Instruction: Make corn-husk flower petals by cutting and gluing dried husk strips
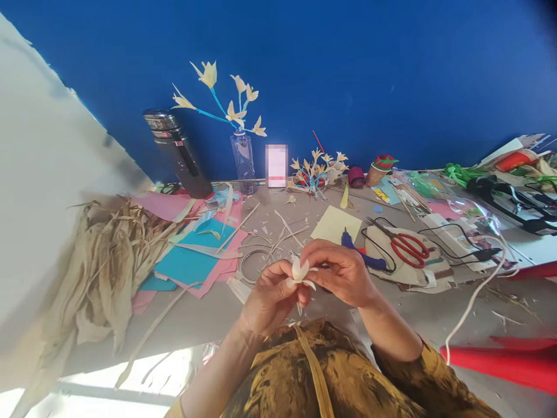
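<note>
At the lower centre of the frame, a small pale flower [300, 271] is held between two bare hands over a cluttered bench [195, 325]. The left hand [273, 293] is closed on its base, thumb against fingers; the right hand [342, 271] pinches at its right side, apparently on a petal. The flower looks very light, dry and papery, probably easy to crease or tear; the surest hold is likely low, where the petals gather, with only a soft touch on the tips. Fingers cover the base and most of any stem. The right fingertips are partly hidden, so their pressure is unclear. Near upper centre, a small upright screen [277, 166] is pixelated and unreadable.
</note>
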Demonstrator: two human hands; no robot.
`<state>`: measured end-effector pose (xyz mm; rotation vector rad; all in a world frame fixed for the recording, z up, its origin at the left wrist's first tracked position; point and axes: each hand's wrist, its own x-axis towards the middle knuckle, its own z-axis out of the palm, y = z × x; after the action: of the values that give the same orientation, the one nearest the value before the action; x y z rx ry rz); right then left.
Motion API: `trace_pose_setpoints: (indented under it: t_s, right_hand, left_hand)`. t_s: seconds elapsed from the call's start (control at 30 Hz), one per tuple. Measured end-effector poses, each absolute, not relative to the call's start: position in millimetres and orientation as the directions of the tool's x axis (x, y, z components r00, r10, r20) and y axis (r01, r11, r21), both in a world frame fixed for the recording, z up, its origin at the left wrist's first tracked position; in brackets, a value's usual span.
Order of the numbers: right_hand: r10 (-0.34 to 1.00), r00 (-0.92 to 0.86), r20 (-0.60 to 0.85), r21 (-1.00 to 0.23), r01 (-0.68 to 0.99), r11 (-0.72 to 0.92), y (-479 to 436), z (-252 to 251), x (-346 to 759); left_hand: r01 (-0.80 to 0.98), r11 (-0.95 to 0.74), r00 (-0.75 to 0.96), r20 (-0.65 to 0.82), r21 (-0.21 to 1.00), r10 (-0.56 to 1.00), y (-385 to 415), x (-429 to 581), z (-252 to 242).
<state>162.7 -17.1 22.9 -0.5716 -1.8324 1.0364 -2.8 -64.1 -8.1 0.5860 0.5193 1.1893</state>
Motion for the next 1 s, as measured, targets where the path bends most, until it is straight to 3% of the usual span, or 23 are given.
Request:
trace_pose_setpoints:
  t_s: [0.13,0.37,0.53,0.7,1.0]
  right_hand:
    - [0.867,-0.241,0.435,-0.881,0.082,0.465,-19.9,17.3,166.9]
    - [0.861,-0.08,0.502,-0.841,0.188,0.508,-38.8,15.1,162.4]
    - [0.881,-0.073,0.467,-0.856,0.212,0.472,-46.0,9.7,150.3]
    - [0.791,-0.074,0.608,-0.718,0.374,0.587,-49.2,13.1,145.0]
    - [0.676,-0.113,0.729,-0.534,0.525,0.663,-46.1,6.5,143.7]
  left_hand:
    - [-0.778,0.217,0.142,-0.171,0.589,0.975,-57.9,2.5,-9.5]
    - [-0.733,0.057,-0.124,-0.215,0.678,0.969,-48.6,11.5,-15.3]
    - [-0.749,0.072,-0.124,-0.246,0.659,0.961,-47.9,16.6,-13.7]
    - [-0.783,0.11,-0.065,-0.257,0.612,0.964,-48.8,18.2,-9.6]
    - [-0.806,0.197,0.02,-0.307,0.558,0.952,-49.6,21.3,-10.8]
